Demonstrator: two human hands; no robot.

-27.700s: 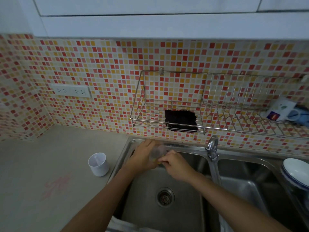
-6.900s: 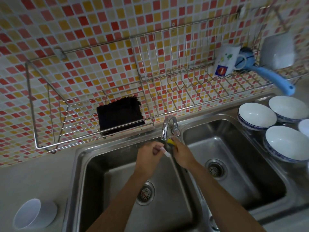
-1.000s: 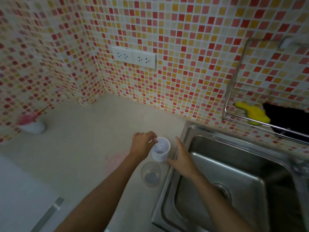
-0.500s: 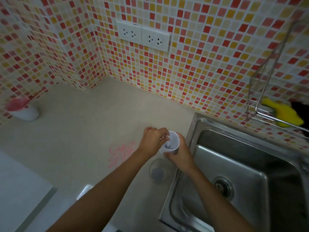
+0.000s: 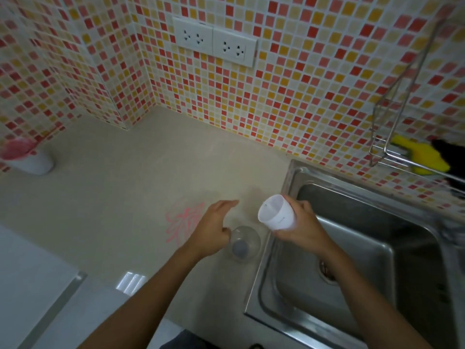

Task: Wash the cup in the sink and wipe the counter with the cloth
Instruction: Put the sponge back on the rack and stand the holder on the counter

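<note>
My right hand (image 5: 299, 227) grips a white plastic cup (image 5: 276, 212), lifted and tilted to the left at the left rim of the steel sink (image 5: 357, 248). My left hand (image 5: 214, 227) hovers open over the beige counter (image 5: 113, 197), its thumb near a clear glass cup (image 5: 244, 243) that stands upright by the sink edge. A dark cloth (image 5: 450, 153) lies in the wire wall rack (image 5: 392, 137) at the far right, partly cut off by the frame edge.
A pink scribbled stain (image 5: 185, 220) marks the counter left of my left hand. A white cup with something pink (image 5: 25, 157) stands at the far left. A yellow sponge (image 5: 420, 153) lies in the rack. Wall sockets (image 5: 215, 41) sit above the counter.
My right hand has lifted the white cup off the counter and tilted it toward the sink. My left hand has let go of the cup and opened.
</note>
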